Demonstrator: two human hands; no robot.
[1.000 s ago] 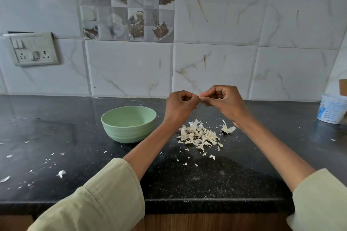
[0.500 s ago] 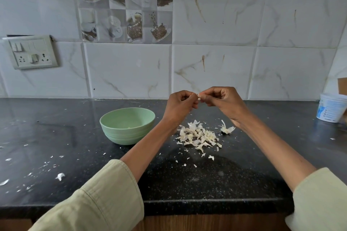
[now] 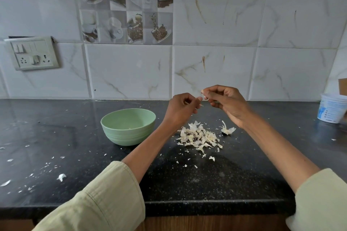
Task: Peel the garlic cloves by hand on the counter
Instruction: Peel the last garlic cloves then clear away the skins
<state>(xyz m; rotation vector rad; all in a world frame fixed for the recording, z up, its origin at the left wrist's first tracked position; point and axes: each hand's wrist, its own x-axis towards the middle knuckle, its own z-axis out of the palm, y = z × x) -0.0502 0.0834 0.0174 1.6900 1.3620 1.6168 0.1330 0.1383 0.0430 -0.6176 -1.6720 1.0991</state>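
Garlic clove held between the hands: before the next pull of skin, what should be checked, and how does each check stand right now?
1. Right hand pinches the garlic clove: ok.
2. Left hand pinches a strip of skin: ok.
3. Hands are over the peel pile, so scraps land there: ok.
4. Green bowl stands upright beside the left forearm: ok.
5. Clove fully peeled: cannot tell, fingers hide most of it.
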